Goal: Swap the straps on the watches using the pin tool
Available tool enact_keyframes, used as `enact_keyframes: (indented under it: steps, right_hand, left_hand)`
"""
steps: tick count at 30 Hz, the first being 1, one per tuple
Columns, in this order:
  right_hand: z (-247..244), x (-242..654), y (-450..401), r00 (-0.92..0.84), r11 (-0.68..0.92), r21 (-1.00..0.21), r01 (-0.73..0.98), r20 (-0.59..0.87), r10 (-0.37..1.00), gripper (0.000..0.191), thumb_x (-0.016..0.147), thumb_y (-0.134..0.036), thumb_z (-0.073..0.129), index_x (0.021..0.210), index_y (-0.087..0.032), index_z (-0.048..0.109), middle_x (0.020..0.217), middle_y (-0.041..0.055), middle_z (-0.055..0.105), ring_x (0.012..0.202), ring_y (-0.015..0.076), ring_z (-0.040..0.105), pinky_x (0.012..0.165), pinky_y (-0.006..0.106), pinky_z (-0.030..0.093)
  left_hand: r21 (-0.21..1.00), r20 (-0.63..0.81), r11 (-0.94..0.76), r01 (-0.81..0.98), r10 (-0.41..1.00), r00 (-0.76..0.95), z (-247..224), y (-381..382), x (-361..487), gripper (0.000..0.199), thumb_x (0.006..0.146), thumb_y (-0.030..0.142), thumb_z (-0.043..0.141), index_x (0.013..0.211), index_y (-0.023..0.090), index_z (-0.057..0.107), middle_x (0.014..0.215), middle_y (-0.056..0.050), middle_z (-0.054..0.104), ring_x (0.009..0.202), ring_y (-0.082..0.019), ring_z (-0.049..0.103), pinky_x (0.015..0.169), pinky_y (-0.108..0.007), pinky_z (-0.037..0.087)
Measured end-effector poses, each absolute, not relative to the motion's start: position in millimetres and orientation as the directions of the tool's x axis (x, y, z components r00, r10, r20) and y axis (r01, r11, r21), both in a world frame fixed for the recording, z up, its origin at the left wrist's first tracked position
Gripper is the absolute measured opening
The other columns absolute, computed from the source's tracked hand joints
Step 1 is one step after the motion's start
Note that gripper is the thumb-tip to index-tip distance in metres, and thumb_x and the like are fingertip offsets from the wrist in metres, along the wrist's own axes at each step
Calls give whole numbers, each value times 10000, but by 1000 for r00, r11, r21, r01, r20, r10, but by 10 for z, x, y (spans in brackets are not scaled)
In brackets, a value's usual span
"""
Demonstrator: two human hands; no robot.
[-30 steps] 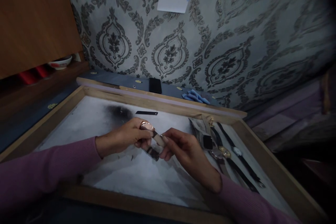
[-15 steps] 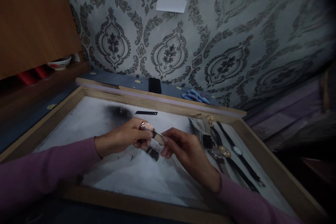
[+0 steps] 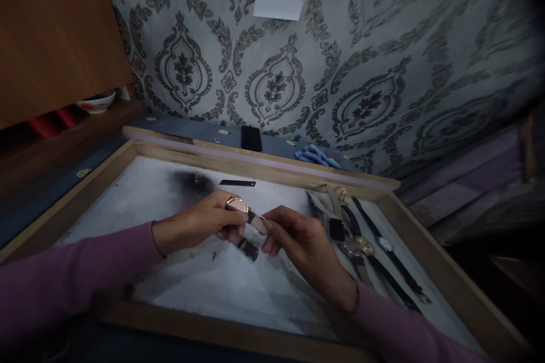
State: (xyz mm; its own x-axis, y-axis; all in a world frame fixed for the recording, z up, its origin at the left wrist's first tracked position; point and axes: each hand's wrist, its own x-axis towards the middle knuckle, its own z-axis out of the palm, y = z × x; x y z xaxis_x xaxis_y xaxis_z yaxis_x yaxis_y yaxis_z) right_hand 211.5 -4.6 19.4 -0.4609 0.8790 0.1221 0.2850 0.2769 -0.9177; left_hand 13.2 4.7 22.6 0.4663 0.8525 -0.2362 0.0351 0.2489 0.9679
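Note:
My left hand (image 3: pixel 217 216) is closed around a wristwatch (image 3: pixel 237 205) with a round, rose-gold case, held above the white tray floor. One half of its strap (image 3: pixel 257 223), dark near the case and pale beyond, stretches toward my right hand (image 3: pixel 293 235). The thumb and fingers of that hand pinch the strap's end. A thin bright line shows along the strap at the fingertips; I cannot make out what it is. The other strap half, with a dark buckle end (image 3: pixel 247 248), hangs below my left hand.
A wooden-framed tray (image 3: pixel 443 272) surrounds the work. Several watches (image 3: pixel 385 245) lie along its right side, and a black blade-shaped strip (image 3: pixel 237 183) lies at the back. Beyond the frame are a black phone (image 3: pixel 251 138) and a blue cloth (image 3: pixel 317 155), before a patterned wall.
Both hands stay almost in place. The watch face tilts very slightly, and the bright line on the strap shows a little more clearly.

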Motion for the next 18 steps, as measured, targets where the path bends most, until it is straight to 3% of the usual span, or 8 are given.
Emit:
enact_keyframes:
  steps: [18]
  right_hand:
    - [180,2111,-47,-466,284,-917,279,130,875,227,912,-338,538,838,-147,635,559,11,649,487,114,603,504,214,499]
  left_hand:
    - [961,-244,277,-2,849,468,222,69,132,128,636,256,595,591,144,552,514,15,543,423,-56,436,398,-185,217]
